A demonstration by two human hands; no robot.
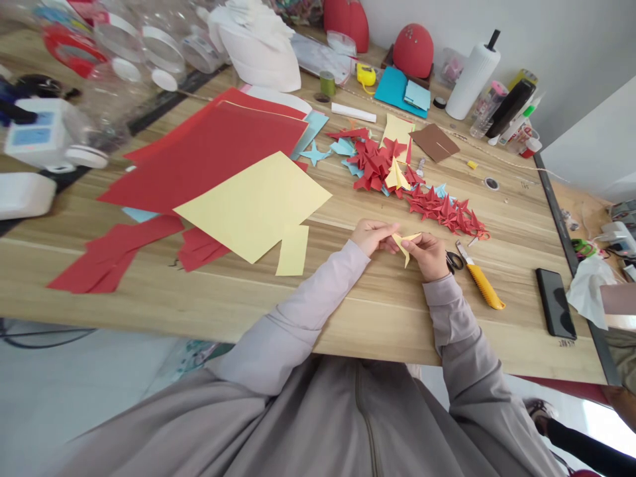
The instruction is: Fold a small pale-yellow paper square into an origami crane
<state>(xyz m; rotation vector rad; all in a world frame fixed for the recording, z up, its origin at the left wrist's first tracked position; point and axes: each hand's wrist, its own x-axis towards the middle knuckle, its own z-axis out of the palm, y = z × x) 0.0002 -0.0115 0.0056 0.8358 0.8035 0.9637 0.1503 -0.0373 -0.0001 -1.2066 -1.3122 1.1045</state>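
Between my two hands is a small folded piece of yellow paper [407,245], with pointed ends like a star. My left hand [373,236] pinches one side of it. The opposite side is gripped by the fingers of my right hand [428,254]. Just beyond lie folded red paper stars [444,211] in a row and a heap of red stars [372,162], with a folded yellow one [397,175] on top. Scissors [454,262], mostly hidden by my right hand, and a yellow utility knife [481,281] rest to the right.
Large red sheets [213,146], a yellow sheet [253,205], a yellow strip [293,250] and red strips [114,255] cover the left. A phone [555,303] lies near the right edge. Plastic jars [161,50] stand back left, a white bottle [472,79] back right. Another person's arm [619,298] shows far right.
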